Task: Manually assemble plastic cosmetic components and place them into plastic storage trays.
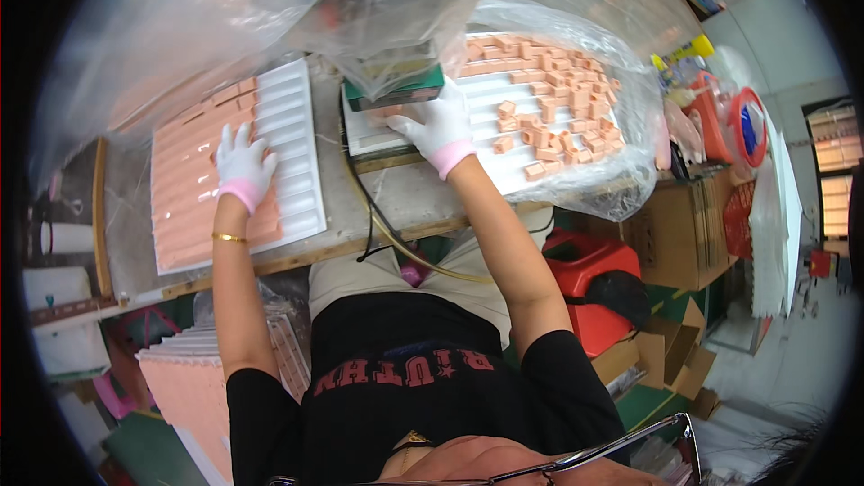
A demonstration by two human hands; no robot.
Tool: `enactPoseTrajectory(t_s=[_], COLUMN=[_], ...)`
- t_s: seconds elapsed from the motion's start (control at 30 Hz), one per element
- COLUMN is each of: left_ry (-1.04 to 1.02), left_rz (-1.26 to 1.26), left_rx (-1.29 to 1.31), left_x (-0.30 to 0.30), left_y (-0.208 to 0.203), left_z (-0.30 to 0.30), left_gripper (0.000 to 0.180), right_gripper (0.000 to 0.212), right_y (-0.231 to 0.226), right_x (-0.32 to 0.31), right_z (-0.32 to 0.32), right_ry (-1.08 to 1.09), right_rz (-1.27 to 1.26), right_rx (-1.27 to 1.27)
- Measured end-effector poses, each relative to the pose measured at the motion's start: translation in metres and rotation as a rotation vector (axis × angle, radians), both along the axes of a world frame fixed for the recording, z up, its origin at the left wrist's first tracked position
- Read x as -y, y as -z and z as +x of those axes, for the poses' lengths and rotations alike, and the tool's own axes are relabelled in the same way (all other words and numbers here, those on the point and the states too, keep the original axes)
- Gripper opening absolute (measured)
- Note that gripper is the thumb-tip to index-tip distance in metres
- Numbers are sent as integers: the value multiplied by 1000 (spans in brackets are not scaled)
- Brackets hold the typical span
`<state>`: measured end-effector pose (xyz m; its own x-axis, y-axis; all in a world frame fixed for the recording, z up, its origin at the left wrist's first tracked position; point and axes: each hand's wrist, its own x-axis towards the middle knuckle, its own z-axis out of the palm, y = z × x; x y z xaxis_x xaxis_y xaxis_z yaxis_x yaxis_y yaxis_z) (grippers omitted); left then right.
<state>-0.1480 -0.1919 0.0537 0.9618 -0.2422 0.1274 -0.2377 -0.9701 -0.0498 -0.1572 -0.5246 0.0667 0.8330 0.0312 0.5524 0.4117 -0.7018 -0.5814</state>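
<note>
My left hand (pixel 244 165), in a white glove with a pink cuff, rests with its fingers apart on rows of pink blocks (pixel 193 184). These lie side by side on a white ridged tray (pixel 292 139). At the bench's middle, my right hand (pixel 441 129), gloved the same way, reaches under a machine with a green lower part (pixel 396 90). Its thumb points left along a small pink block (pixel 389 112); the other fingers are partly hidden by the machine. Many loose pink blocks (pixel 553 94) are scattered on a second white tray (pixel 517 162) at the right.
Clear plastic sheeting (pixel 207 9) drapes over the machine and the bench's back. A hose (pixel 396 238) hangs off the bench's front edge. Cardboard boxes (pixel 675 229) and a red container (pixel 589 283) stand at the right. Stacked trays (pixel 189 378) are below left.
</note>
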Motion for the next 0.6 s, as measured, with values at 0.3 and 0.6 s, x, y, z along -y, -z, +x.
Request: enactPoseTrajectory(t_s=[0.3,0.6], left_ry=[-34,-14], left_rz=[-28,-1394], left_rx=[62,-200], left_x=[12,52], left_y=[-7,-8], left_z=[1,-24], left_gripper=[31,34], right_gripper=[38,29], right_y=[3,-9], right_x=[115,86], right_z=[-17,-33], right_ry=[626,366], right_rz=[-748,-99], right_rx=[-357,-153])
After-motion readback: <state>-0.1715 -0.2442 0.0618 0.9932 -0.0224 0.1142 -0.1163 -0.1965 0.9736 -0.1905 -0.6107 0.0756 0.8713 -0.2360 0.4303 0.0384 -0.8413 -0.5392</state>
